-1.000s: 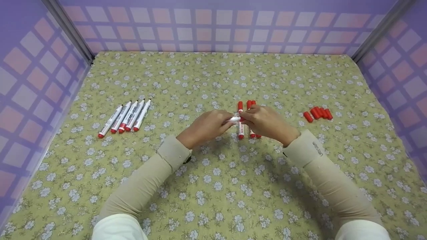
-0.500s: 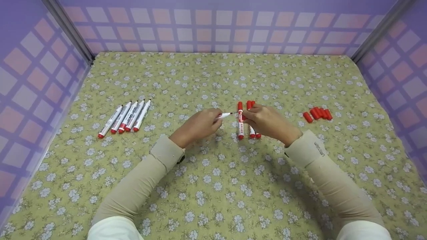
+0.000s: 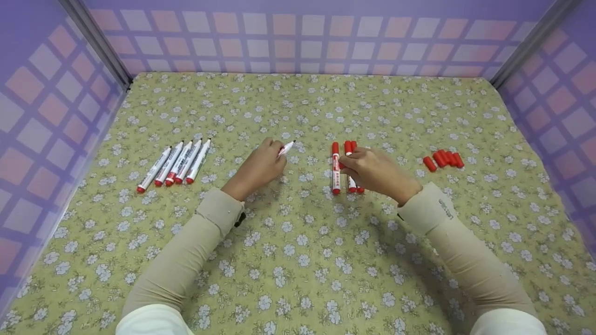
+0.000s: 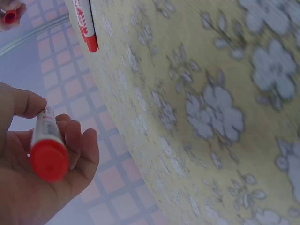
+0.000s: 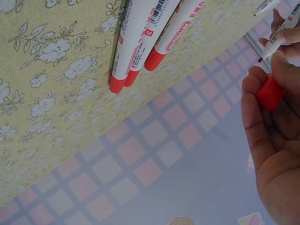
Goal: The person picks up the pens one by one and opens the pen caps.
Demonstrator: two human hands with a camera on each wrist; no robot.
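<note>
My left hand holds an uncapped white marker with a red end, its dark tip pointing up and away. In the left wrist view the marker's red end faces the camera, thumb and fingers around the barrel. A red cap is pinched between thumb and fingers of my right hand. That hand hovers over capped red-and-white markers; one capped marker lies just left of it, and two more are partly hidden beneath it.
Several uncapped markers lie side by side at the left, tips pointing away. Several loose red caps lie at the right. Purple checked walls enclose the flowered tablecloth at the back and sides.
The marker has come out of the red cap. My left hand has moved left with the marker, its tip turning away from me. The right hand has stayed nearly in place with the cap.
</note>
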